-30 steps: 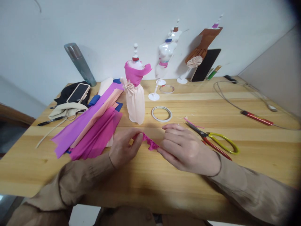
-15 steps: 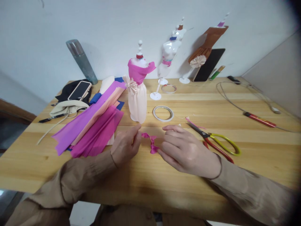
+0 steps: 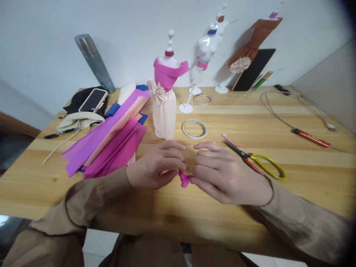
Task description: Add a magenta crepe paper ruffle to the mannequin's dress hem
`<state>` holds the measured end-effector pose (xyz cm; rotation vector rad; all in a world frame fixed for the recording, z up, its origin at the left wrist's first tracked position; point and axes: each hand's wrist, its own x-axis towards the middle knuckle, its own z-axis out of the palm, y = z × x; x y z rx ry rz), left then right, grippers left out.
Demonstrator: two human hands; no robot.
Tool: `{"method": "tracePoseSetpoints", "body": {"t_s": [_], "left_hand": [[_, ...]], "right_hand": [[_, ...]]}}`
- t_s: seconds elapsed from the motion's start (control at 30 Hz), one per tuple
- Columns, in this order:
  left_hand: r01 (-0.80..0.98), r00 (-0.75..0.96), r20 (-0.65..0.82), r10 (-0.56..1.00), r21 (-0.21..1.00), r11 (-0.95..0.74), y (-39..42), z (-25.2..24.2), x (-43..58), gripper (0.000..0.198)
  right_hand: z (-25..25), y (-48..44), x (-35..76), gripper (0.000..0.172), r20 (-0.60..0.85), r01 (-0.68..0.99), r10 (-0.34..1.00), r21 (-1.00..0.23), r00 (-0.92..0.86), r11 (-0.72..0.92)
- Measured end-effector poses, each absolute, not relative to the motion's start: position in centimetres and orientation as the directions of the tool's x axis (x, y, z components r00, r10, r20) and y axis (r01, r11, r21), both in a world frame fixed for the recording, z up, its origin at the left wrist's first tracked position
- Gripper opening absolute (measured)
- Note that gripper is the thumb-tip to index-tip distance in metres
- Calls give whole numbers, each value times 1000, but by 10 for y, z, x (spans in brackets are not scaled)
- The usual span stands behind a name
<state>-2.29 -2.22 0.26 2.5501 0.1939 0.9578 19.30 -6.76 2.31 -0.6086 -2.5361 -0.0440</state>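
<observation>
While the right hand [image 3: 226,176] holds one end of a crumpled magenta strip [image 3: 184,179] at its pinched fingertips, the left hand [image 3: 155,165] arches at the other end, its fingers loosely curled; whether they grip the strip cannot be told. It sits between both hands, over the table [image 3: 308,181], nearer the person than the dressed mannequin [image 3: 164,113]. Since the material looks thin, a light touch probably serves best: steady it with the right, make small even gathers with the left, and avoid tugging, which could tear it.
</observation>
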Motion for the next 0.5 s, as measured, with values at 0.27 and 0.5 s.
{"method": "tracePoseSetpoints", "body": {"t_s": [0.27, 0.5], "left_hand": [[-17, 822, 465, 330, 599, -801, -27, 14, -22, 8], [-5, 828, 423, 367, 660, -751, -33, 16, -18, 18]], "right_hand": [[21, -65, 193, 26, 485, 445, 492, -218, -723, 868], [21, -67, 188, 28, 447, 379, 620, -518, -644, 767]]}}
